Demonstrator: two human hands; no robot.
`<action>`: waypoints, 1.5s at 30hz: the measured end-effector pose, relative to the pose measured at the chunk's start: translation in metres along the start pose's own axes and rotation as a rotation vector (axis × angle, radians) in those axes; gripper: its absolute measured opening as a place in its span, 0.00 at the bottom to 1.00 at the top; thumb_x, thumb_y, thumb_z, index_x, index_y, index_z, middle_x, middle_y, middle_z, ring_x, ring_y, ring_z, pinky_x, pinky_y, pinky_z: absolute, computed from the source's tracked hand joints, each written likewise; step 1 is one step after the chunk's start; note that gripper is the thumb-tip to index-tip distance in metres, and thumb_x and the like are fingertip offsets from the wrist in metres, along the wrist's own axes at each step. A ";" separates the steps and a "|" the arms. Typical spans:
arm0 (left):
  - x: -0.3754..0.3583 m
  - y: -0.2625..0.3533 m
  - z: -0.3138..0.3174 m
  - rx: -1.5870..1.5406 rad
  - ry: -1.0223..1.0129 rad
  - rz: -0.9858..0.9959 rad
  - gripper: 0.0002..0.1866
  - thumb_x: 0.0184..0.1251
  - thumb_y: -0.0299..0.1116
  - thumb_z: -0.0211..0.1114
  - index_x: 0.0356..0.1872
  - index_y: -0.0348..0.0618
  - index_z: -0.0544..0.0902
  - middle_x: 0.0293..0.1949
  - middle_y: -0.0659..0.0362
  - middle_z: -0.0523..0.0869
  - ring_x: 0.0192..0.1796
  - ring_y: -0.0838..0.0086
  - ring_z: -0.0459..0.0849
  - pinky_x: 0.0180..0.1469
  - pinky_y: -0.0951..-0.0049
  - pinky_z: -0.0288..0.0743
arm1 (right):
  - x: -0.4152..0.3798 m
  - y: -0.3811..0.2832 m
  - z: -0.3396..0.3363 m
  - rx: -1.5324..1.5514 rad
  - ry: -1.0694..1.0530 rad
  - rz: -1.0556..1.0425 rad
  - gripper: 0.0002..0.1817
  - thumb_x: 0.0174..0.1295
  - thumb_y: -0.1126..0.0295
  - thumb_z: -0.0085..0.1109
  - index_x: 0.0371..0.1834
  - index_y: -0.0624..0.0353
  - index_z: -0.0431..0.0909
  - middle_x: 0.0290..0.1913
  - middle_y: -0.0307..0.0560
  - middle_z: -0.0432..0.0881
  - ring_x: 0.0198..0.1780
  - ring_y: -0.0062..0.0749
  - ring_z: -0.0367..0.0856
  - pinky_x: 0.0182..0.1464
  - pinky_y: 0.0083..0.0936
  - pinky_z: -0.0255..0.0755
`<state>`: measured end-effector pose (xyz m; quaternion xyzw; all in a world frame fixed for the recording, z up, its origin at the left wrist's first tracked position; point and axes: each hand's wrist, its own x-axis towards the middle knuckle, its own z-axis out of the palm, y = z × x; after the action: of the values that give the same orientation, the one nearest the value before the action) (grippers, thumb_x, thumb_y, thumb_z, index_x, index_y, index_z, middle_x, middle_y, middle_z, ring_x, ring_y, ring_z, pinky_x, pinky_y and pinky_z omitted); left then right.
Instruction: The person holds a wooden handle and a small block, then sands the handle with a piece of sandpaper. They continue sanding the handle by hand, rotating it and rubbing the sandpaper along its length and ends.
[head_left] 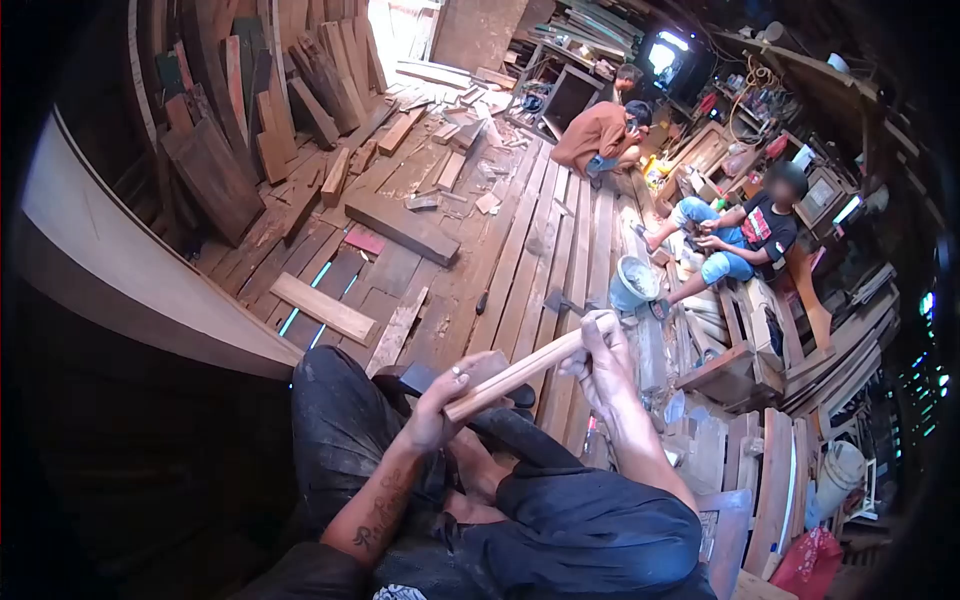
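A pale, narrow wooden strip [520, 374] slants upward to the right above my lap. My left hand [437, 408] is closed around its lower left end, thumb along the side, with a ring on one finger. Around the upper right end, my right hand [606, 358] is wrapped with bent fingers; whether anything else is in that palm is hidden. Just beyond the right hand, a dark flat metal tool head [562, 302] lies on the floor planks. My crossed legs in dark trousers [590, 525] are below the strip.
Loose boards [325, 308] and offcuts lie over the plank floor [500, 270]. Tall boards [215, 175] lean at the left. A bucket [634, 284] stands ahead to the right, near a seated person [750, 232]. Another person [600, 138] crouches farther back. Stacked wood [770, 480] lies at my right.
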<state>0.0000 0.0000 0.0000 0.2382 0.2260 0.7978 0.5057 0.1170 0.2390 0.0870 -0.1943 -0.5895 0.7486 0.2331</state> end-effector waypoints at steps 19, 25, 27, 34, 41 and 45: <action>0.061 -0.010 0.008 0.006 0.220 0.411 0.34 0.88 0.47 0.40 0.84 0.32 0.60 0.81 0.46 0.72 0.85 0.57 0.67 0.88 0.57 0.56 | -0.013 0.014 0.015 -0.829 -0.477 -0.138 0.33 0.82 0.61 0.60 0.84 0.61 0.64 0.51 0.50 0.87 0.59 0.36 0.84 0.65 0.32 0.77; 0.055 0.011 0.010 -0.082 0.196 0.548 0.40 0.92 0.59 0.33 0.84 0.33 0.59 0.79 0.44 0.74 0.84 0.56 0.68 0.89 0.57 0.54 | -0.017 -0.001 0.027 -0.933 -0.510 0.080 0.28 0.85 0.55 0.53 0.80 0.58 0.73 0.66 0.62 0.86 0.69 0.47 0.84 0.71 0.38 0.74; 0.050 -0.009 0.012 -0.017 0.161 0.499 0.40 0.91 0.58 0.35 0.86 0.34 0.54 0.80 0.45 0.72 0.84 0.56 0.67 0.89 0.53 0.51 | -0.018 -0.002 0.031 -0.879 -0.526 0.101 0.26 0.85 0.54 0.54 0.76 0.58 0.75 0.62 0.61 0.87 0.65 0.46 0.86 0.67 0.38 0.76; 0.039 -0.003 0.013 0.071 0.184 0.575 0.48 0.83 0.68 0.46 0.86 0.38 0.57 0.76 0.45 0.75 0.83 0.56 0.69 0.87 0.55 0.54 | -0.014 0.008 0.008 -0.949 -0.624 0.085 0.22 0.86 0.50 0.54 0.64 0.59 0.78 0.38 0.44 0.81 0.41 0.29 0.79 0.48 0.32 0.76; 0.031 -0.031 0.020 0.079 0.173 0.374 0.47 0.83 0.66 0.48 0.86 0.37 0.56 0.73 0.44 0.77 0.79 0.56 0.73 0.85 0.55 0.56 | -0.017 0.000 0.025 -0.904 -0.702 0.148 0.26 0.85 0.46 0.53 0.67 0.58 0.78 0.41 0.46 0.82 0.46 0.31 0.80 0.52 0.35 0.76; 0.032 -0.003 0.019 0.085 0.197 0.649 0.43 0.83 0.59 0.49 0.85 0.36 0.57 0.73 0.43 0.77 0.79 0.55 0.74 0.87 0.52 0.54 | -0.014 0.009 0.001 -0.892 -0.700 0.122 0.26 0.85 0.45 0.53 0.65 0.58 0.79 0.40 0.44 0.82 0.44 0.31 0.80 0.51 0.35 0.77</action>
<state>0.0014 0.0327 0.0178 0.2402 0.2194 0.9261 0.1908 0.1263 0.2282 0.0785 -0.0480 -0.8784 0.4589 -0.1242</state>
